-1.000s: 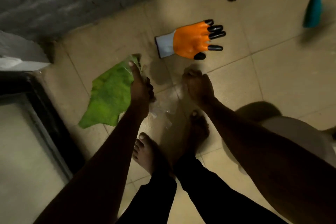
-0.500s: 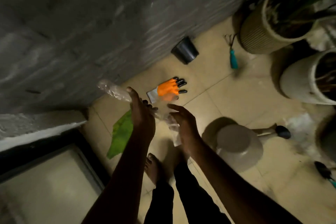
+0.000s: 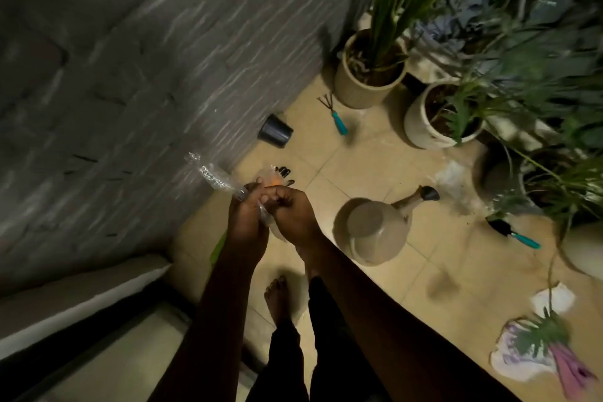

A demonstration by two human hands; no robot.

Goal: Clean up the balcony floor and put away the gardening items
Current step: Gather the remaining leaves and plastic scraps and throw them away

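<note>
Head view: I look down on a dim tiled balcony floor (image 3: 375, 157) beside a grey stone wall (image 3: 130, 75).
Left hand (image 3: 246, 222): fingers curled round a clear plastic wrapper (image 3: 212, 177), whose crinkled end sticks out up and to the left, in front of the wall.
Right hand (image 3: 293, 214): touching the left hand, fingers curled in on the same wrapper; I cannot tell how much of it lies under the palm.
Orange glove (image 3: 276, 179): on the floor just beyond the hands and mostly hidden by them; I see only a bit of orange and the black fingertips.
Green cloth (image 3: 218, 246): a thin sliver on the floor left of the left wrist.
Black pot (image 3: 275, 133): on its side at the foot of the wall.
Hand rake (image 3: 337, 121): teal handle, lying near a ribbed planter (image 3: 359, 91).
Watering can (image 3: 375, 232): beige, tipped over, base toward me, spout pointing right.
Trowel (image 3: 517, 235): teal handle, on the floor at the right, by the plants.
Bare foot (image 3: 277, 297): on the tiles below the hands.
</note>
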